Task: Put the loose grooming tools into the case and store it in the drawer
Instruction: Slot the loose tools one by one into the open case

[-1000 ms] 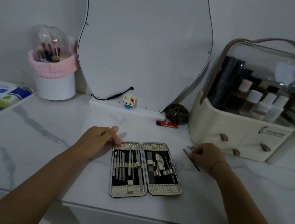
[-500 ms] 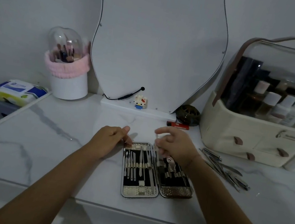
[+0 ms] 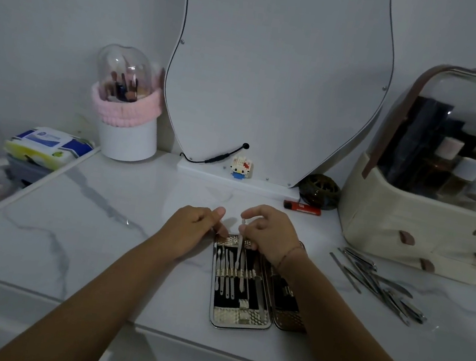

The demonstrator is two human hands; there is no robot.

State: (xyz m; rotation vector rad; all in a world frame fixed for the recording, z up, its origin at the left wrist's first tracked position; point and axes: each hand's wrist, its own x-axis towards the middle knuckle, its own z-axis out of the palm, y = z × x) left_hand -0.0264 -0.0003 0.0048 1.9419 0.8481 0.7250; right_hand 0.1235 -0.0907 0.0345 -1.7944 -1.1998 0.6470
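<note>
**One thin tool goes into its loop while the left hand pins the case**

The left hand (image 3: pixel 193 226) rests at the case's eleven o'clock corner, fingers curled loosely and the thumb stretched toward the top rim. It grasps nothing; as I read it, the fingertips press the rim so the light case does not slide while a tool is pushed in.

The open manicure case (image 3: pixel 242 285) lies flat on the marble surface (image 3: pixel 94 239), hinge running from twelve to six o'clock. Its left half shows a row of slim tools tucked under a band; most of its right half is hidden beneath the right forearm.

The right hand (image 3: pixel 269 233) hovers over the case's twelve o'clock edge, wrist bent down, thumb and forefinger in a pinch grip on a thin metal tool (image 3: pixel 240 242). The tool stands nearly upright, tip aimed into the left half, probably so it can slip lengthwise under the band.

At three o'clock from the case, well apart from it, the loose grooming tools (image 3: pixel 378 282) lie in a fanned heap, just in front of the cream cosmetic organiser (image 3: pixel 392 229) with its small drawers. Much remains to be packed.
</note>
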